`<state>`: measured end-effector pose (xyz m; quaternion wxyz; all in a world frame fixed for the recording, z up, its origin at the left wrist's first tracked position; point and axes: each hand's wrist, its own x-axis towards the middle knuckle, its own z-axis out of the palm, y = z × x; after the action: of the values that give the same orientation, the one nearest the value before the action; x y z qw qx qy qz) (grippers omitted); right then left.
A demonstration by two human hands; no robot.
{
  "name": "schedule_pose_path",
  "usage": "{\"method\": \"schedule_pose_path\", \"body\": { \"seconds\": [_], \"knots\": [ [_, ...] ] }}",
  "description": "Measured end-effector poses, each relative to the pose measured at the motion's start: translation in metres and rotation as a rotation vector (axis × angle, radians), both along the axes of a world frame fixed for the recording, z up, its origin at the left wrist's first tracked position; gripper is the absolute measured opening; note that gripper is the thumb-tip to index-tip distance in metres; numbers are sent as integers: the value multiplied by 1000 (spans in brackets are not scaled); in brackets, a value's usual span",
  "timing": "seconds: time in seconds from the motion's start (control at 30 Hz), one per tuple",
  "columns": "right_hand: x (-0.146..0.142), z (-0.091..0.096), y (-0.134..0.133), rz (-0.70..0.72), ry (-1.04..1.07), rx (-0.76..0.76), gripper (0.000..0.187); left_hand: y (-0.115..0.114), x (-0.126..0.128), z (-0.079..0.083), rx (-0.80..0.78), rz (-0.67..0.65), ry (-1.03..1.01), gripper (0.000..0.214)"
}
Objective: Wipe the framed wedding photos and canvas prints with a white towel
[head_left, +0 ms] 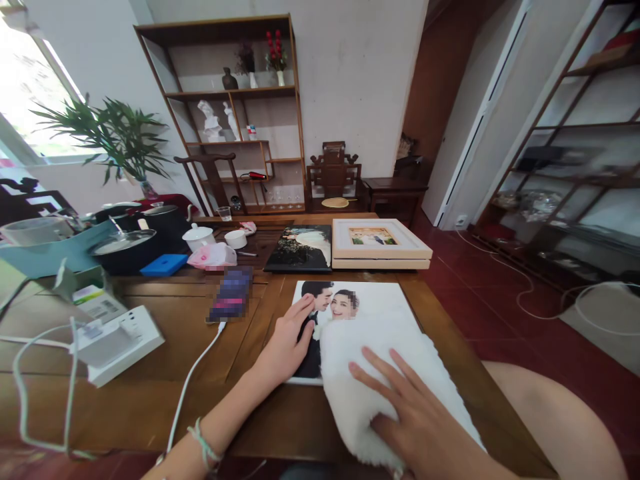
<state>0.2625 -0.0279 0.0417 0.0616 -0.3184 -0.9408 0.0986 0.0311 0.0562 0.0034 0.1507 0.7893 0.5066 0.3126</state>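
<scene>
1. Our left hand (287,337) lies flat on the left side of the photo (385,297), fingers close together and thumb held apart; nothing is pinched.
2. Our right hand (400,400) rests on the white cloth (345,373) over the photo's near right part, fingers spread, thumb sunk in the pile.
3. We have the photo, a portrait of two people, lying flat on the table (300,433); the cloth covers much of it and runs past its near edge.
4. Just beyond the photo we see a dark print (300,247) and, beside that on the right, a pale frame (345,253).
5. Left of the photo lies our phone (230,293), its screen blurred, with a white cable (193,363) plugged in.
6. Farther left of the photo stands a white box (125,347); beyond that, left of the photo too, are a blue box (164,265) and a pink bag (213,255).
7. Right of the photo, past the table's edge, we see part of a pale round seat (555,420).
</scene>
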Motion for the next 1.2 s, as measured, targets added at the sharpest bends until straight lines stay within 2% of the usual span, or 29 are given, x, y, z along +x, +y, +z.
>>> {"method": "schedule_pose_path", "body": {
  "seconds": [0.13, 0.33, 0.43, 0.5, 0.6, 0.77, 0.87, 0.97, 1.03, 1.1, 1.2],
  "knots": [
    [-2, 5, 32, -109, 74, -3, 50, 0, 0, -1, 0, 8, -13, 40],
    [-15, 2, 109, -157, 132, 46, 44, 0, 0, -1, -15, 9, -4, 40],
    [-23, 3, 125, -163, 118, 54, 41, 0, 0, 0, -11, 5, -10, 40],
    [-26, 5, 120, -171, 96, 67, 45, 0, -1, -1, -9, 6, -19, 39],
    [-26, 6, 90, -163, 56, 57, 49, 0, -1, -1, -16, 5, -26, 39],
    [-20, 0, 23, -31, 13, -4, 33, -1, -1, 0, -13, -6, -26, 40],
    [-15, -4, 3, 26, 24, 16, 28, -1, 0, 0, -27, 8, -21, 41],
    [-9, 2, 2, 55, -4, 14, 33, -1, 1, 1, -35, 16, -27, 41],
    [-3, 9, 10, 31, -42, -26, 45, -1, 1, 2, -32, 15, -30, 40],
    [4, 13, 25, -81, -26, -16, 53, -2, 0, 1, -25, 15, -31, 39],
    [12, 11, 55, -258, 10, 52, 43, -2, -1, -2, -6, 23, -46, 38]
  ]
}}
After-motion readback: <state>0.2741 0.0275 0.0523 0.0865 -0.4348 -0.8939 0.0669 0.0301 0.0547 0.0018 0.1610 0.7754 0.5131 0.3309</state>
